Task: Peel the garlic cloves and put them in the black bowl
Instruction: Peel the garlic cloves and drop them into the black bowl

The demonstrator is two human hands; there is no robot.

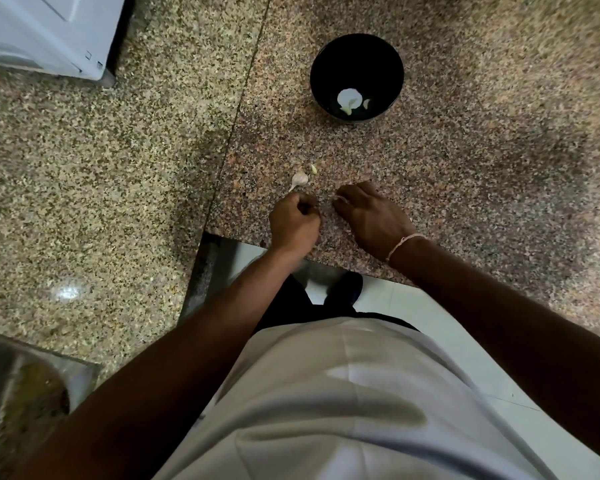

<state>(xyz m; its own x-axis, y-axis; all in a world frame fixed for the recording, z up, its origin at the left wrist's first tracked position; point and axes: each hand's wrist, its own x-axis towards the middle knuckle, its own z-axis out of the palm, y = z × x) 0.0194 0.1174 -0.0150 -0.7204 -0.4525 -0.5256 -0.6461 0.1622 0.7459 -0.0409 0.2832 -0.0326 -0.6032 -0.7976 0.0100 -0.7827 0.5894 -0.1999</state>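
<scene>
Left hand [293, 225] fisted, grip contents hidden; right hand [369, 214] pinches papery garlic skin [338, 199].

On the speckled tabletop [465, 168], the black bowl [326, 57] sits at twelve o'clock, holding pale garlic pieces [350, 101]. A garlic bulb piece [299, 179] lies at twelve o'clock of the left hand [293, 225], whose fingers are curled. The right hand [371, 216] rests at its three o'clock, fingertips on the stone.

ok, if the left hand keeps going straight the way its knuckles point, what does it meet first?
Most likely the garlic piece lying on the counter just beyond the left hand. The black bowl sits further back and off to the right. Depth is uncertain from this one view.
</scene>
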